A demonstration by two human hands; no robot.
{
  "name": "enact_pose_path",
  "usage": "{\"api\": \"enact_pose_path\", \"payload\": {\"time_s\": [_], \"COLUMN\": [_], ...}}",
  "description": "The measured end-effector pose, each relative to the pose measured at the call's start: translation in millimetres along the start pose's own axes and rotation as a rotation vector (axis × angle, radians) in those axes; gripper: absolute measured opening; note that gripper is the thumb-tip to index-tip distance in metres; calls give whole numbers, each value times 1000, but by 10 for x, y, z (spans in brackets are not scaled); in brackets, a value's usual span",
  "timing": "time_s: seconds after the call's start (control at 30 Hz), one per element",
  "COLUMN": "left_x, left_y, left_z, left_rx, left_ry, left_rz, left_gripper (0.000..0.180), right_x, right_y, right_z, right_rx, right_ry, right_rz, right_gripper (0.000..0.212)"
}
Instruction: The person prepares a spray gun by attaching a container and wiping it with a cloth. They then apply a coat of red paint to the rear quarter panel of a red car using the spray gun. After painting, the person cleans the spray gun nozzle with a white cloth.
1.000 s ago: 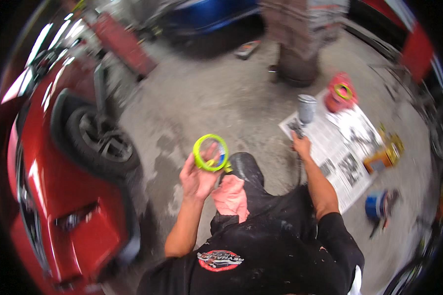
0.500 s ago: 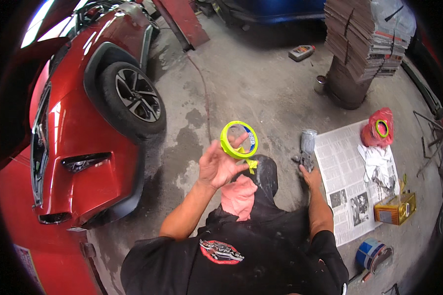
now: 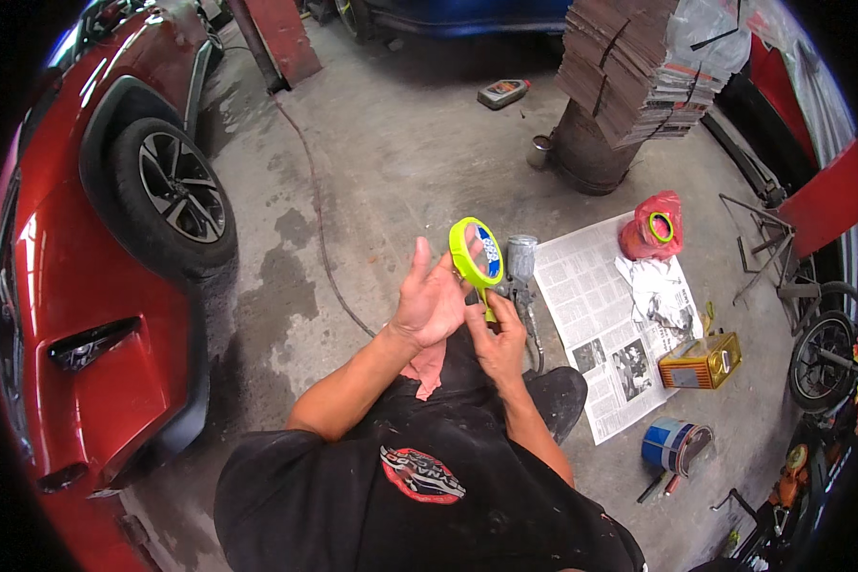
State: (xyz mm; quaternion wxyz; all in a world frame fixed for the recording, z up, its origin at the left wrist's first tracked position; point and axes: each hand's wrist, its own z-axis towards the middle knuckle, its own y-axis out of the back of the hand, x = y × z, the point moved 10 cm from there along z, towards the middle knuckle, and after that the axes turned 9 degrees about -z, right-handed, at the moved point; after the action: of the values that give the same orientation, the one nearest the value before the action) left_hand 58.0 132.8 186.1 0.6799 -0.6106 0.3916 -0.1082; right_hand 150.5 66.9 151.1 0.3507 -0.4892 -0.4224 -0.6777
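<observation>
One roll of yellow-green tape [image 3: 460, 255], blue inside the core — carried on the left hand [image 3: 429, 305]. The left hand is spread, palm turned up and thumb held apart, with the fingers set in the ring. The loose tape end [image 3: 489, 305], hanging from the roll, is pinched between thumb and fingers by the right hand [image 3: 500, 345]. One pink cloth [image 3: 429, 367] is seen just below the left hand. One spray gun [image 3: 521, 255], grey-cupped, is placed just beyond the right hand, beside a spread newspaper [image 3: 582, 286]. On the newspaper are laid one container wrapped in red plastic [image 3: 643, 240] and one crumpled white sheet [image 3: 650, 286]. One yellow tin [image 3: 696, 364] is stationed at the newspaper's edge — one blue can [image 3: 665, 444] is set nearby on the floor [image 3: 429, 172].
</observation>
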Motion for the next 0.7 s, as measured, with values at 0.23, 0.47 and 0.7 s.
{"api": "enact_pose_path", "payload": {"time_s": [0.23, 0.47, 0.7], "left_x": [90, 260, 73], "left_y": [241, 1220, 757], "left_z": [-32, 92, -110], "left_rx": [-84, -203, 65], "left_ry": [155, 294, -32], "left_rz": [146, 487, 1842], "left_gripper": [79, 81, 67], "right_x": [449, 838, 562], "right_y": [121, 183, 916], "right_z": [-43, -222, 118], "right_rx": [21, 226, -55], "right_ry": [245, 294, -77], "right_rz": [-400, -337, 511], "right_gripper": [15, 10, 19]}}
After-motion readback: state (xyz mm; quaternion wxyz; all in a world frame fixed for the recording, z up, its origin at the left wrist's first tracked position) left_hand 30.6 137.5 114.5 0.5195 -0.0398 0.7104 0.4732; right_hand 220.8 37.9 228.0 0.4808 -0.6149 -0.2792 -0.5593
